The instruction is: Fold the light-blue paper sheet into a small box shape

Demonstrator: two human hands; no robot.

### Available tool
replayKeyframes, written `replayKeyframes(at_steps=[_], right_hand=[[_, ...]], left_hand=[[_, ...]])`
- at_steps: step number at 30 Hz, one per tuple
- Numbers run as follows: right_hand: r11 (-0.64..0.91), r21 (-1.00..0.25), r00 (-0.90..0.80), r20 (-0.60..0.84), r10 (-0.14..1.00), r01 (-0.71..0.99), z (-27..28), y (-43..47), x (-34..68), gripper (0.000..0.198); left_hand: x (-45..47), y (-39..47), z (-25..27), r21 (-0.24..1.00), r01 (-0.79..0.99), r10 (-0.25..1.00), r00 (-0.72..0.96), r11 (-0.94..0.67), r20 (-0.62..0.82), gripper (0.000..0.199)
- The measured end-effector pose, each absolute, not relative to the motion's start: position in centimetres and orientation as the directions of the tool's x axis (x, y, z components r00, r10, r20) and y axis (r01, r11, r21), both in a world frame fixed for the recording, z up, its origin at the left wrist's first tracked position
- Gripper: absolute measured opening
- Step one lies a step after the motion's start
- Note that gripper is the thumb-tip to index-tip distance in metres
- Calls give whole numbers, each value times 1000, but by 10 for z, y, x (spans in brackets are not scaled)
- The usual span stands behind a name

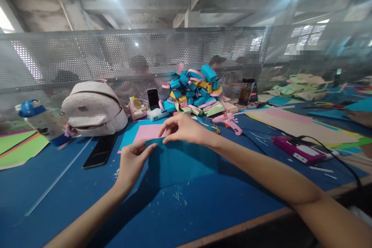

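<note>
Two bare hands share one blue sheet: the left hand pinches its left corner between thumb and fingers, while the right hand grips the far edge just beside the left thumb. The sheet spreads below and to the right of the left hand, over the blue table; whether its near edge touches the surface is hard to tell. Left of the left hand runs a long, thin strip, and a dark phone lies nearer to that hand. Well to the right of the right hand rests a magenta device. Just beyond both hands is a pink sheet, partly hidden by the right fingers. A pink glue gun lies beyond the right wrist. Farther from the left hand, leftward, stand a pale backpack and a tilted bottle. Beyond the right hand rises a heap of folded paper pieces, backed by a perforated partition.
</note>
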State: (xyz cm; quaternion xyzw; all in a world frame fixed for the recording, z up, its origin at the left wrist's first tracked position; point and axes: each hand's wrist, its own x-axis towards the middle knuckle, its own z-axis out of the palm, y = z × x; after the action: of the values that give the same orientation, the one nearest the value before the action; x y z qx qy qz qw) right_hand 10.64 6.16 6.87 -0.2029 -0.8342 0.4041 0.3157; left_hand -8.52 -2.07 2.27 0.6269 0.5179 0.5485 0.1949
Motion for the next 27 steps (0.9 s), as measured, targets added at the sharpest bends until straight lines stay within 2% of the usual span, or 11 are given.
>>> replayKeyframes(at_steps=[4,7,9,12,15,19,23,27], right_hand=[[608,-790,-718,380,583,76,70,58,106,21],[704,-705,-664,487,568,84,74,50,105,16],[816,-574,-603,628,492,68,76,45,105,12],[958,-284,-535,804,258,36,78,42,104,10],[998,-27,-518,854,51,54,75,44,104,6],[971,213,-484,865,-136,106,69,48,103,11],[939,313,-502,841,-203,145,66,49,103,12],[928,329,-519,832,-197,175,66,49,104,13]], left_hand=[[-84,-21,23,794,432,840,-136,-428,526,19],[-87,-22,24,765,428,797,-150,-481,585,12],[-90,-23,26,736,424,756,-160,-528,635,11],[-94,-25,31,616,449,650,-97,-647,754,15],[-96,-27,35,464,475,533,13,-748,846,26],[-98,-29,38,387,496,483,78,-778,872,32],[-98,-29,37,377,494,482,99,-783,871,35],[-97,-28,37,375,490,480,103,-787,871,36]])
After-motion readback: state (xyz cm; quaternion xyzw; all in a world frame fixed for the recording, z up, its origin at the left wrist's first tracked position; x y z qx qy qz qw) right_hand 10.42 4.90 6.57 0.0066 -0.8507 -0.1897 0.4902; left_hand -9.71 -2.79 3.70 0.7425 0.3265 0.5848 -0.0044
